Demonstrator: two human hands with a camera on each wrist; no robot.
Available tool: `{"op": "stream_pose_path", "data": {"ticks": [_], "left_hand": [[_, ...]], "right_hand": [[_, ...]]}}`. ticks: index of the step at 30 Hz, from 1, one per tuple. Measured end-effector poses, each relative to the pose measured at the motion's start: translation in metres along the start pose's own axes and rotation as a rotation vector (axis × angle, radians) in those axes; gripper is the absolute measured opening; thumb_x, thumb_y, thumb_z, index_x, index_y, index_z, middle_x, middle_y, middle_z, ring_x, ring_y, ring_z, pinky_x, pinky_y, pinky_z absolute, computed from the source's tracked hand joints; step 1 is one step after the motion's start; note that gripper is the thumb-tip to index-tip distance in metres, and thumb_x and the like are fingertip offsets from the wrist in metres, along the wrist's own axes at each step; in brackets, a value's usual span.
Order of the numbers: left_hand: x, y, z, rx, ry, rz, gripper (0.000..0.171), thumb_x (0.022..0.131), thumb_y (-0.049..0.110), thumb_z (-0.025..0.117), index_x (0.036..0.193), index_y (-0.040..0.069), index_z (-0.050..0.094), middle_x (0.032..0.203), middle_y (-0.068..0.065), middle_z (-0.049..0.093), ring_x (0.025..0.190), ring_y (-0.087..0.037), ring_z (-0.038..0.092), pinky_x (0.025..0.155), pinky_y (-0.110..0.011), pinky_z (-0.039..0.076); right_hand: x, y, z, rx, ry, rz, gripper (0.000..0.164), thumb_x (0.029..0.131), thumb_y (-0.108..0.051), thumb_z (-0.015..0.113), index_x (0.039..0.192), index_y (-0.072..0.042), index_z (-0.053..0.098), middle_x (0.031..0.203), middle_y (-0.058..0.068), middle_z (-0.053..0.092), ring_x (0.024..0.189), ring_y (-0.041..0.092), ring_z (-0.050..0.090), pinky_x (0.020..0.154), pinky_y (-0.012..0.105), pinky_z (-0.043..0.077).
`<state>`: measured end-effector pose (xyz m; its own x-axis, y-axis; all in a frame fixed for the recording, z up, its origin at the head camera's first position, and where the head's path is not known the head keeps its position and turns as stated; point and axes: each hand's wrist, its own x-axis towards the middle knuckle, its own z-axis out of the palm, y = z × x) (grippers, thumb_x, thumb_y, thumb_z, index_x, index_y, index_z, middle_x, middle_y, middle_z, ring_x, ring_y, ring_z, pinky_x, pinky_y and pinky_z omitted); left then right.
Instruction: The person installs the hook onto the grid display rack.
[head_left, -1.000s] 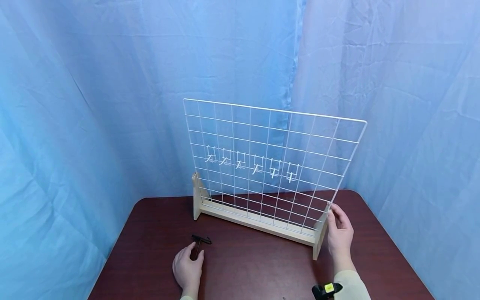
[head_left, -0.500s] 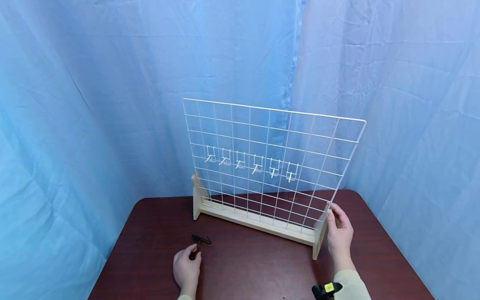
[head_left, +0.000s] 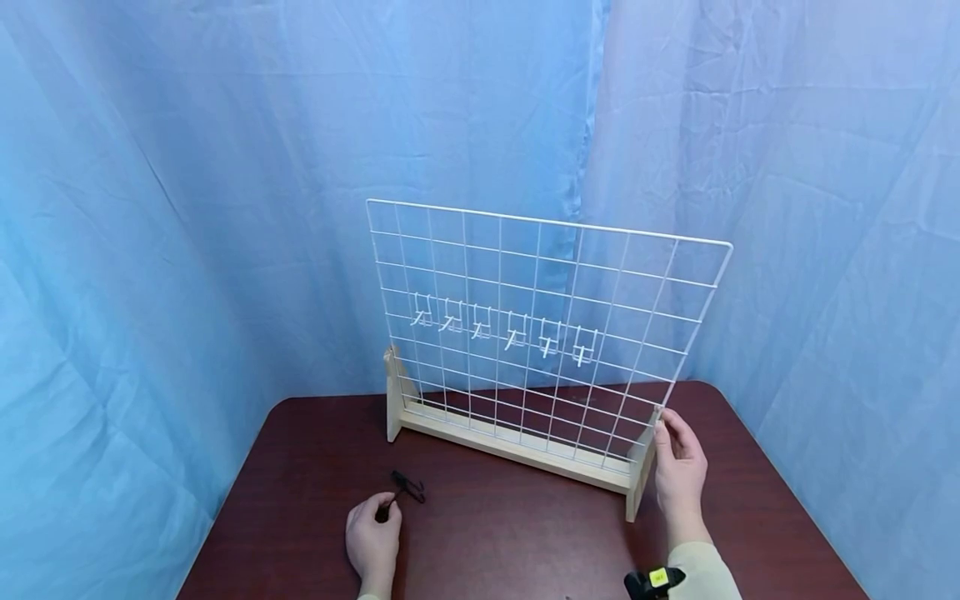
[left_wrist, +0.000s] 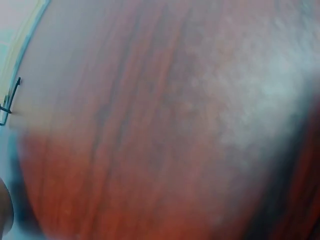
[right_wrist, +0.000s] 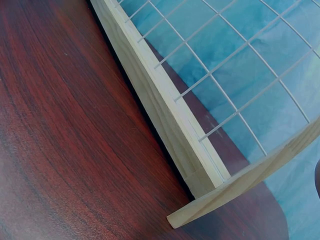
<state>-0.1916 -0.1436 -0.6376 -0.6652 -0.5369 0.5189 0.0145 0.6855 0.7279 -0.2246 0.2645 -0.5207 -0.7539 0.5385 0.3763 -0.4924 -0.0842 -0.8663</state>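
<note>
In the head view my left hand (head_left: pixel 372 535), low over the table, pinches the thin stem of a small black hook (head_left: pixel 408 487) between thumb and fingers. The hook's crosspiece points away from me, tilted; only a sliver of the hook (left_wrist: pixel 15 95) shows at the left wrist view's edge. My right hand (head_left: pixel 681 468) holds the right end of a wooden stand (head_left: pixel 517 446), thumb and fingers at the top of the end piece, by the white wire grid (head_left: pixel 555 258). Several white hooks (head_left: pixel 514 333) hang in a row across the grid.
The stand rests on a dark red wood-grain table (head_left: pixel 480 542), its right end nearer to me. Light blue curtains (head_left: pixel 480 108) surround the table behind and at both sides. A black device (head_left: pixel 652 582) with a yellow label sits on my right wrist.
My left hand has drawn slightly back and its fingers have closed in on the stem. The black hook has turned and tilted, its crosspiece now slanting down to the right. My right hand stays put.
</note>
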Motion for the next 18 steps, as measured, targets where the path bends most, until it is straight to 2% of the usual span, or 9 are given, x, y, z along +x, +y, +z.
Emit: {"op": "stream_pose_path", "data": {"ticks": [5,11,15,18], "left_hand": [[0.006,0.007,0.000,-0.037,0.028,0.041,0.017,0.069,-0.003,0.079,0.079,0.010,0.075,0.077,-0.003,0.072,0.083,-0.027,0.062,0.078,-0.034,0.044],[0.012,0.015,0.002,-0.078,0.008,0.056,0.018,0.070,0.000,0.082,0.084,0.009,0.076,0.078,-0.001,0.071,0.084,-0.024,0.062,0.079,-0.033,0.044],[0.014,0.018,0.002,-0.128,-0.007,0.043,0.024,0.071,0.000,0.084,0.092,0.008,0.076,0.085,-0.003,0.073,0.087,-0.025,0.063,0.082,-0.032,0.044],[0.015,0.020,0.001,-0.199,-0.043,-0.002,0.030,0.073,0.000,0.085,0.101,0.007,0.076,0.093,-0.004,0.074,0.090,-0.024,0.065,0.081,-0.026,0.048]], "right_hand": [[0.000,0.001,0.000,-0.001,0.000,-0.016,0.030,0.097,0.007,0.055,0.125,0.019,0.054,0.110,-0.005,0.068,0.100,0.005,0.062,0.083,0.012,0.050],[0.000,0.001,-0.001,0.001,-0.002,-0.011,0.031,0.097,0.007,0.055,0.125,0.018,0.055,0.110,-0.006,0.069,0.101,0.006,0.062,0.084,0.012,0.049],[0.000,0.001,0.000,-0.006,-0.004,-0.009,0.031,0.097,0.006,0.055,0.126,0.018,0.055,0.111,-0.007,0.068,0.101,0.006,0.061,0.084,0.013,0.049],[0.000,0.001,0.000,-0.004,-0.008,-0.017,0.031,0.097,0.006,0.055,0.126,0.018,0.054,0.111,-0.007,0.068,0.102,0.006,0.061,0.085,0.013,0.049]]}}
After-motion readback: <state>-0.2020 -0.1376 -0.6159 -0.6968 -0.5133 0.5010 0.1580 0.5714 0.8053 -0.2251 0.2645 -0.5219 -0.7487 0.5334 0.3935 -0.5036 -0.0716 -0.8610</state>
